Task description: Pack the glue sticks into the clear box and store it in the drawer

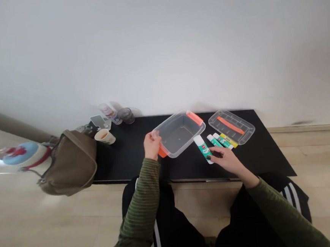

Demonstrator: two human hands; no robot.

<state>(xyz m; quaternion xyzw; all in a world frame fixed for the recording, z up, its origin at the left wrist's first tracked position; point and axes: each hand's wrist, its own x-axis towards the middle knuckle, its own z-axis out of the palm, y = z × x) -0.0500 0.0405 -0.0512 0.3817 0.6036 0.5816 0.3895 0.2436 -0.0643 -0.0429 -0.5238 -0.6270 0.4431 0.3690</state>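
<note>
Nearest us are our black trousers [179, 229] with white stripes, and two green ribbed sleeves, the left [140, 209] and the right [280, 209], slanting inward over the desk [122, 157]. Our right hand [223, 159] comes in low from the right, its fingers pinching one green-and-white glue stick [203, 149] near its lower end, so the stick leans with its white top up and left, just beside the box. Its label bears a small red patch with lettering too tiny for us to read. Our left hand [152, 145] is bent at the wrist, fingers gripping the left end of one clear plastic box [180, 135], which has two orange clasps, one at each end; we cannot tell whether its base sits flat. Beyond the right hand lie three more sticks: two green ones [212, 140] and a yellow one [231, 142], their print also unreadable. Next to them is one clear lid [247, 134] with a single orange handle [230, 125]. Over on the left we see one brown bag [73, 165] and one paper cup [109, 140] with an orange-brown drink; farther back, one bottle [111, 113] with a blurred label and one dark glass [126, 116], near the pale wall [176, 50].
</note>
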